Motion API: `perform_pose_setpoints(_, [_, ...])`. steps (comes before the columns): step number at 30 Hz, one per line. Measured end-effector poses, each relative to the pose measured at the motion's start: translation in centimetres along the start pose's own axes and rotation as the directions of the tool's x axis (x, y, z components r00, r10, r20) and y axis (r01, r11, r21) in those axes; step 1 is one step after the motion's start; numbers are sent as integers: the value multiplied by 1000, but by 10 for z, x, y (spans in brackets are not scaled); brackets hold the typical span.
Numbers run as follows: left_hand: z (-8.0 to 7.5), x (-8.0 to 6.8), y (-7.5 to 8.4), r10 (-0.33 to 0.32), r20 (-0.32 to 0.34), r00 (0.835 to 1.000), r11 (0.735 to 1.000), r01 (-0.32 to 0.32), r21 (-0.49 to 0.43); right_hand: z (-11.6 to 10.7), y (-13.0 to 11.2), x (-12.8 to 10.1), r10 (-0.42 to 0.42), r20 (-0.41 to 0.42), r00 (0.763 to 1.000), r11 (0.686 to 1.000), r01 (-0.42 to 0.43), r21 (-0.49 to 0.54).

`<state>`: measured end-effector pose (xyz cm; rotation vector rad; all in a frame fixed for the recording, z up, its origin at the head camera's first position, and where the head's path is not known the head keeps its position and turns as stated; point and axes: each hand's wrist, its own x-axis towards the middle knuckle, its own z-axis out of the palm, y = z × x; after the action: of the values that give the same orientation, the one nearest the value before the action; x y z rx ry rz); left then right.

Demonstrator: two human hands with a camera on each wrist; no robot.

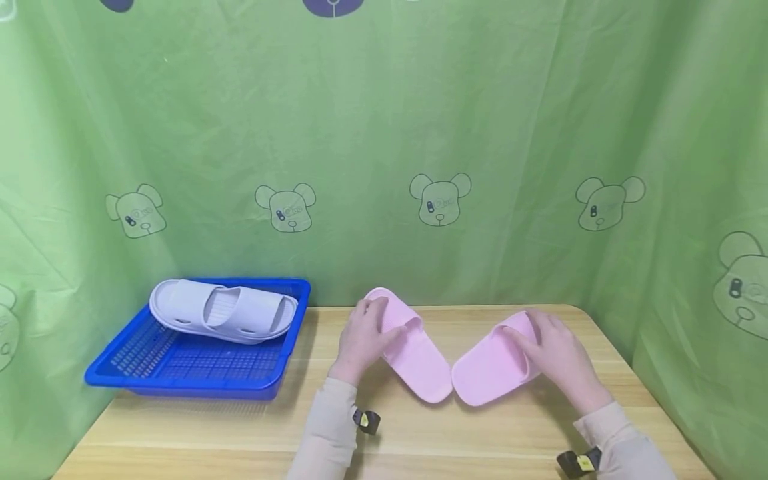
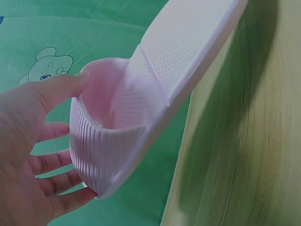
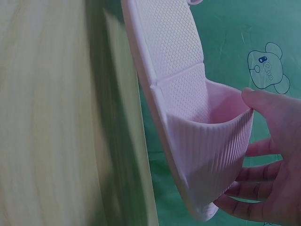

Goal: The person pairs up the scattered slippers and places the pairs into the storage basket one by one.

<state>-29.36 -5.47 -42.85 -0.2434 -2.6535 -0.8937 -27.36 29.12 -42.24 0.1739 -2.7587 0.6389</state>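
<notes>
Here two pale pink slippers lie on the wooden table (image 1: 420, 440), both to the right of the blue tray (image 1: 180, 373), their heels nearly meeting toward the person and their toes spread apart toward the green curtain (image 1: 384, 133). The left slipper (image 1: 408, 347) sits nearer the tray, and the left hand (image 1: 363, 337) grips its toe end, the thumb resting on the edge of the strap and the fingers curled round the outer side. The right slipper (image 1: 495, 363) lies farther from the tray, and the right hand (image 1: 561, 360) holds its strap the same way, thumb on the strap's edge and fingers wrapped under its side. In the wrist views each slipper shows a footbed covered in a fine dotted texture, a broad strap with thin ribbed lines running across it, and a smooth thick sole edge. The strap arches up into an open pocket with a soft pink inside. In the tray itself rests a pair of lavender slippers (image 1: 222, 310), laid side by side across its far end. Both sleeves are beige.
</notes>
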Motion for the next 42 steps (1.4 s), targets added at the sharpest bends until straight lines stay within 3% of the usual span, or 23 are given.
perform_pose_setpoints(20, [2,0,2,-52,-42,998,999,52,7,2,-2,0,65,-10,998,998,-65,-19])
perform_pose_setpoints(42, [1,-5,6,-166,-49,985,981,170,89,-1,-12,-3,123,19,992,990,-121,-66])
